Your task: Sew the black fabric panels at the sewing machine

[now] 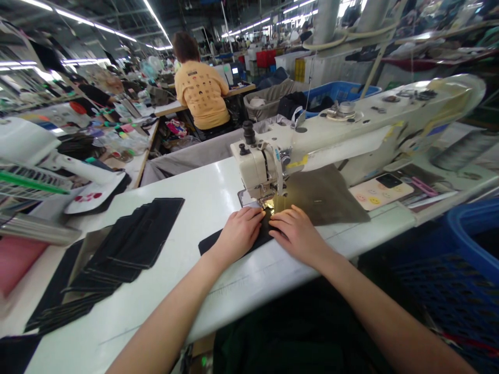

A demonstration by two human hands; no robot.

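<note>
Both hands are at the needle area of a white sewing machine [257,166]. My left hand [240,228] lies on a dark fabric piece [210,243], its fingertips just in front of the presser foot [268,200]. From the other side, my right hand [297,232] touches the same piece near the needle, fingers stretched and a little apart, thumb separate. The fabric under both palms is hidden. Behind my right hand, a larger olive-brown fabric piece [323,200] is spread beneath the machine arm. Yellowish light shines at the needle.
Overlapping dark stitched panels [144,234] lie on the white table [210,182] at left. A phone in a smiley-face case [380,191] and pink scissors [424,186] lie right. A blue basket [463,259] stands beside the table. A person in yellow [202,93] sits ahead.
</note>
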